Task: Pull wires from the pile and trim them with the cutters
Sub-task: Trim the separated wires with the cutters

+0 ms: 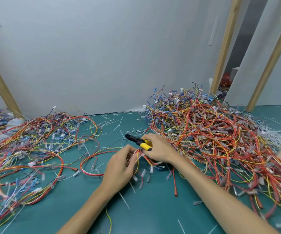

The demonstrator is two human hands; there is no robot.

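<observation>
A big tangled pile of red, yellow and blue wires (209, 130) fills the right side of the green mat. My right hand (158, 149) grips the yellow-handled cutters (140, 142), black jaws pointing left and up. My left hand (121, 168) pinches a small bundle of red and yellow wires (140, 159) just below the cutters' handles. Clear connector ends of that bundle hang down onto the mat between my forearms. A red loop of it (89, 164) trails left on the mat.
A flatter spread of wires (28, 149) covers the left of the green mat (153, 213). White cut cable ties (114, 124) litter the far side near the grey wall. Wooden posts (220, 53) stand at the back right and back left.
</observation>
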